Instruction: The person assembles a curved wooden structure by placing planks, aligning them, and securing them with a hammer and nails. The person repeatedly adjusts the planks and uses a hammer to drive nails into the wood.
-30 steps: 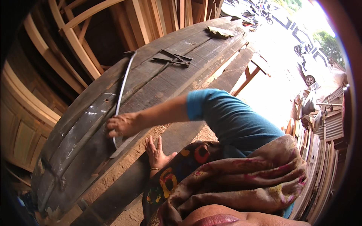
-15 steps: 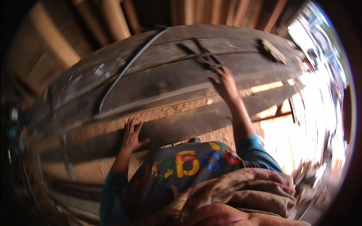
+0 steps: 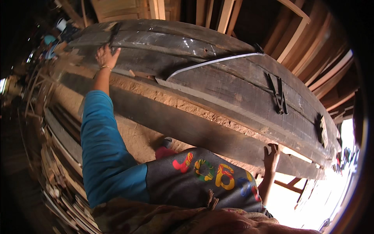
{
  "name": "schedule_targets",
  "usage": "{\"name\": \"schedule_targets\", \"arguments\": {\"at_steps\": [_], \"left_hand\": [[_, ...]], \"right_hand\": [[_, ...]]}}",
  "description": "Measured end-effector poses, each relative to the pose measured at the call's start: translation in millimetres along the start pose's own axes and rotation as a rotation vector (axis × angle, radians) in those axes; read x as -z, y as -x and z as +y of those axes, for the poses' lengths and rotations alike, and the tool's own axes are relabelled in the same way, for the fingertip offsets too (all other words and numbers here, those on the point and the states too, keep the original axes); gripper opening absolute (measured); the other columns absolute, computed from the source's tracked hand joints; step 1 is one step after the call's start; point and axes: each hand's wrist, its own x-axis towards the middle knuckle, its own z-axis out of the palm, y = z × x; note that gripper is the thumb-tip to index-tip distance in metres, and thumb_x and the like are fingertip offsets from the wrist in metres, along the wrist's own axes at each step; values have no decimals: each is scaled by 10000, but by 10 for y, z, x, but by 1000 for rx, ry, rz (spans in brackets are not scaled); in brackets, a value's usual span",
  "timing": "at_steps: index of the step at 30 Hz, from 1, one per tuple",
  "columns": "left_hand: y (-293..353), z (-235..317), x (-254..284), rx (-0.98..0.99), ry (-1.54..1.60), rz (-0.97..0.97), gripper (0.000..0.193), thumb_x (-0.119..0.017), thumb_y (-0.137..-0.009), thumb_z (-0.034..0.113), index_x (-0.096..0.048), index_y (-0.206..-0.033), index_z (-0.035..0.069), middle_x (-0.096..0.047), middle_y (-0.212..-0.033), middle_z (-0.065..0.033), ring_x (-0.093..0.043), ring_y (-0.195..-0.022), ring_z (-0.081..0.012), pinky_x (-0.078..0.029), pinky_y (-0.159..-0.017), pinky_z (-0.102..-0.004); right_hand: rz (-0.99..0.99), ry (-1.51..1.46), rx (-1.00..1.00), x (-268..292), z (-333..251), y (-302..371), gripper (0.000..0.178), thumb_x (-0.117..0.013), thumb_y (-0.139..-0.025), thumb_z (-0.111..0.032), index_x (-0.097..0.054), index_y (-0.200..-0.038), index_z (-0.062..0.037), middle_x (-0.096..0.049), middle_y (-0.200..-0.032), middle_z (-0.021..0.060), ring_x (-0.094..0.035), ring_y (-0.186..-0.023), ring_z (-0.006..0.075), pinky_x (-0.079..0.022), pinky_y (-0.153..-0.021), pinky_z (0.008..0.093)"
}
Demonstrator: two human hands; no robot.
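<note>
My left hand (image 3: pixel 106 57) reaches to the far left end of a dark plank bench (image 3: pixel 233 87). Its fingers are stretched over the wood, beside the lower end of a dark, narrow tool (image 3: pixel 113 35). Whether they touch that tool is unclear. Over the bench's near edge at the right, my right hand (image 3: pixel 271 155) is held with fingers bent and apart, nothing in it. A long, thin curved metal bar (image 3: pixel 210 62) with a dark end lies mid-bench. To its right rest dark long-handled pincers (image 3: pixel 277 95), apart from both hands.
A short wood offcut (image 3: pixel 324 132) lies at the bench's right end. Along the near side runs a separate dark plank (image 3: pixel 187 123), with a gap full of shavings between. Timber (image 3: pixel 226 17) leans behind; stacked strips (image 3: pixel 66 171) lie at lower left.
The view has swung left, so the tools appear farther right. My left hand has gone from the near plank to the bench's far left; my right hand has drawn back from the pincers.
</note>
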Motion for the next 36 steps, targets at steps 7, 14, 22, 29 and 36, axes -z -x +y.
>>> {"name": "schedule_targets", "arguments": {"at_steps": [7,14,22,29,36], "left_hand": [[-1379,-463,-1435,27,9,-439,633,-487,-908,533,-468,-1357,88,-405,-1448,-161,-398,-1325,-360,-376,-1064,-486],[-1708,-254,-1615,290,293,-620,314,-486,-951,195,-600,-1203,46,-595,-1242,-204,-607,-1114,-351,-527,-886,-483],[-1515,-570,-1235,-318,1131,-611,440,-570,-875,13,-492,-1303,-50,-583,-1275,-145,-567,-1130,-218,-409,-976,-323],[875,864,861,-1095,965,-949,407,-628,-821,-10,-592,-1227,-3,-623,-1204,-137,-584,-1124,-240,-435,-977,-342],[2698,2113,1461,-1909,640,-1076,553,-691,-782,97,-534,-1312,109,-588,-1181,-136,-509,-1202,-287,-386,-1013,-393]], "right_hand": [[119,21,-242,-247,-1009,741,196,-677,-797,-62,-607,-974,-15,-581,-981,155,-563,-912,351,-447,-817,416],[30,7,-276,-496,-1996,1303,193,-686,-814,-82,-611,-978,-13,-585,-1014,156,-562,-981,354,-441,-870,412],[147,-59,-251,-524,-2626,1112,343,-668,-827,-177,-593,-1143,-64,-562,-1159,170,-565,-1026,381,-477,-873,428],[319,92,206,-507,-3552,851,727,-707,-768,-320,-411,-1415,-173,-304,-1515,85,-218,-1427,289,-189,-1170,467],[-93,-59,-225,-672,-2723,1516,266,-657,-835,-367,-580,-890,-118,-621,-830,58,-652,-837,279,-487,-863,434]]}}
